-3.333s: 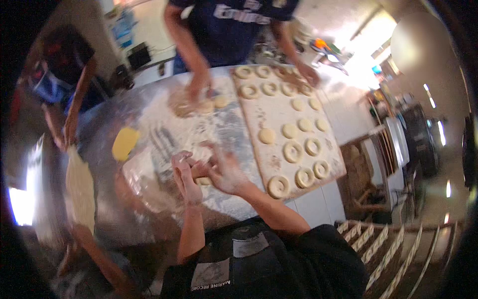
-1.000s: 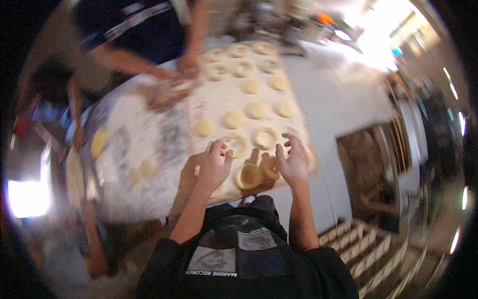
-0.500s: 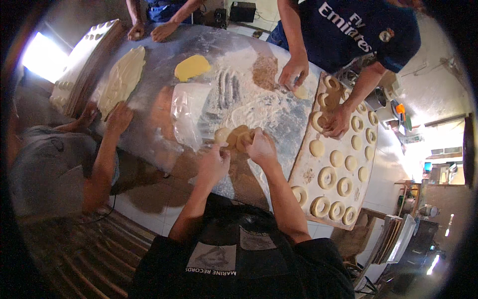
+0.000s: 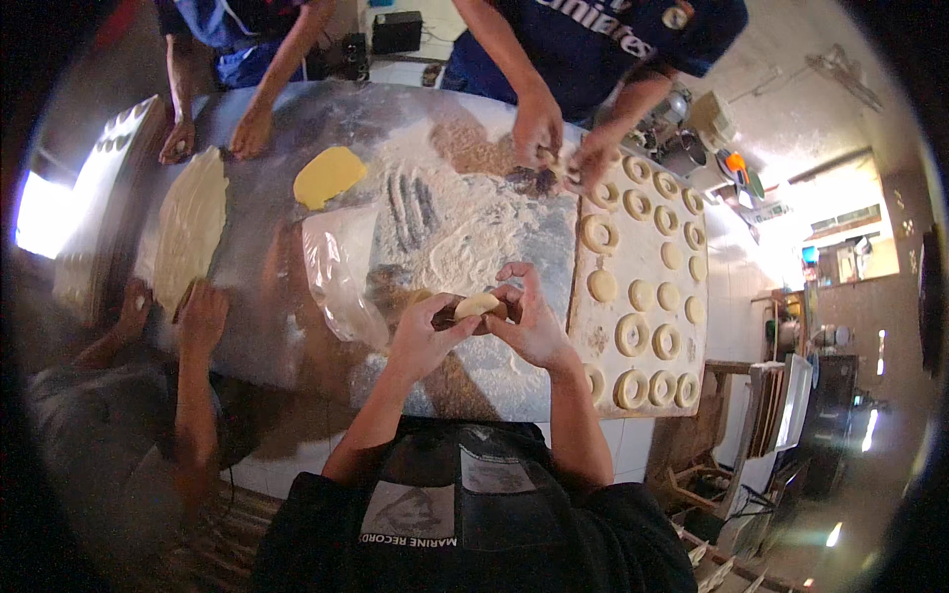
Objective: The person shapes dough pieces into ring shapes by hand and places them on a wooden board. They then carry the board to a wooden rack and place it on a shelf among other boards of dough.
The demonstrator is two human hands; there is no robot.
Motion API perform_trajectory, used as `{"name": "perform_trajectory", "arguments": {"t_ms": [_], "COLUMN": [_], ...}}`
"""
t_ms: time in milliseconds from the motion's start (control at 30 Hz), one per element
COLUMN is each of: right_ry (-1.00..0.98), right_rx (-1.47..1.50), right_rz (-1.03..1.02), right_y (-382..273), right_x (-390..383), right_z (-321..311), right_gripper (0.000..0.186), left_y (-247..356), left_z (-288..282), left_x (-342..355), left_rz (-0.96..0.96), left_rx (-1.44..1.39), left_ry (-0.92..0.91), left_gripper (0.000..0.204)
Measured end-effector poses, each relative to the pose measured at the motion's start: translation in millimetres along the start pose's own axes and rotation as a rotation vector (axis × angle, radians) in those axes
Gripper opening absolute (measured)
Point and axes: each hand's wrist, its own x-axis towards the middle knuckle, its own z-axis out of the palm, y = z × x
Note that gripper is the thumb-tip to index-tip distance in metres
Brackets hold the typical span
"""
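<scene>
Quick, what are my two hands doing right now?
Left hand: closed, holding a pale dough piece.
Right hand: closed, holding the same piece from its other side.

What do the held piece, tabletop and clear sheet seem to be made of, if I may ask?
Held piece: likely dough, matte, pale and softly rounded.
Tabletop: probably metal, grey with a dull sheen.
Clear sheet: likely thin plastic, see-through with glossy wrinkles.

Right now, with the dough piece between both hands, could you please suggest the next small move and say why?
Perhaps press gently into the middle of the dough piece: the left hand and right hand hold it between them, no clear hole shows in it, and many pieces on the board are dough rings.
</scene>
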Motion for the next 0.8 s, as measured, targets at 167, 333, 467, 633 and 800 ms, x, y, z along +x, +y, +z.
{"name": "perform_trajectory", "arguments": {"t_ms": [167, 333, 467, 633, 800], "right_ry": [0.432, 0.222, -0.132, -0.012, 0.077], "right_rx": [-0.609, -0.082, 0.225, 0.274, -0.098], "right_rz": [-0.237, -0.237, -0.161, -0.134, -0.226], "right_y": [28, 11, -2, -4, -9], "right_x": [14, 17, -4, -11, -17], "right_z": [11, 23, 8, 0, -4], "right_gripper": [0.054, 0.054, 0.053, 0.047, 0.046], "left_y": [16, -8, 0, -17, -25], "left_z": [5, 18, 31, 19, 66], "left_x": [0, 7, 17, 10, 16], "left_rz": [0.135, 0.302, 0.457, 0.585, 0.18], "left_rx": [0.236, 0.424, 0.181, -0.657, -0.57], "left_ry": [0.057, 0.376, 0.579, 0.09, 0.387], "left_gripper": [0.026, 0.029, 0.032, 0.03, 0.033]}}
